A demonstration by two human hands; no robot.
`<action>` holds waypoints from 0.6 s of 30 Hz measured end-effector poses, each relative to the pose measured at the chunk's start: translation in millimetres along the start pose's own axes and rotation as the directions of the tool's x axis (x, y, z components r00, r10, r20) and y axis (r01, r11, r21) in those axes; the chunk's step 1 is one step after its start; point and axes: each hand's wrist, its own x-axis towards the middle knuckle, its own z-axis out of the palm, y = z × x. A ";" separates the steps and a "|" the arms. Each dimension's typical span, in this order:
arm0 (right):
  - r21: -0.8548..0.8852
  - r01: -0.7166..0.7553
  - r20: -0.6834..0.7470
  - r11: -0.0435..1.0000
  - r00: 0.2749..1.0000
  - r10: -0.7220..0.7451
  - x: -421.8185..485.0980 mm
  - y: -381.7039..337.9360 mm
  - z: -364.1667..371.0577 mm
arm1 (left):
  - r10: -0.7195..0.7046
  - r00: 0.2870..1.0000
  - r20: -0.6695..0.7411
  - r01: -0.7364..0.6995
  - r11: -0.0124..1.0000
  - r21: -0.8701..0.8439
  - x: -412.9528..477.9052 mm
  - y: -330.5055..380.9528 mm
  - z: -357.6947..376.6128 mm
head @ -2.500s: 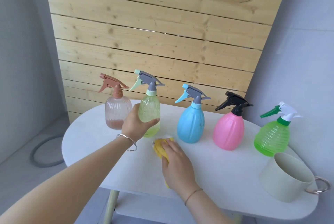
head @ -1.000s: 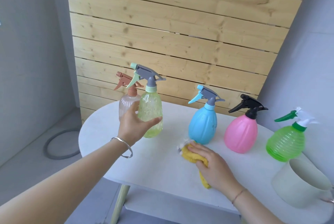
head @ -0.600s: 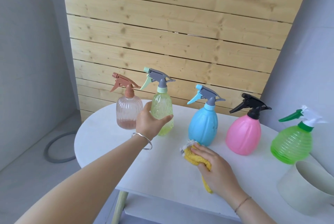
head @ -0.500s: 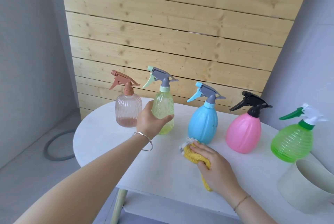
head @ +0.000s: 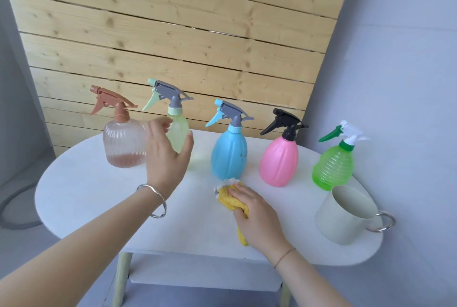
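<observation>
Our left hand [head: 165,155] hovered open-fingered before the yellow-green spray bottle [head: 179,133] while our right hand [head: 257,217] clutched the yellow cloth [head: 228,199] against the table [head: 86,190]

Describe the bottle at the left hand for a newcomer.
On the white oval table, five spray bottles stand in a row. The yellow-green bottle is second from the left, behind the left hand. Only it has a grey sprayer with a mint trigger.

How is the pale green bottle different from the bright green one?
The pale green bottle is slim with a grey sprayer; the bright green bottle is round, ribbed, with a white one. The left hand partly covers the pale one, not the bright one. Both stand upright.
</observation>
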 end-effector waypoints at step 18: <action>-0.079 -0.440 -0.289 0.895 0.869 0.402 -19.8 60.9 -29.6 | -0.225 0.614 0.756 0.352 0.936 -0.008 -30.4 81.5 152.5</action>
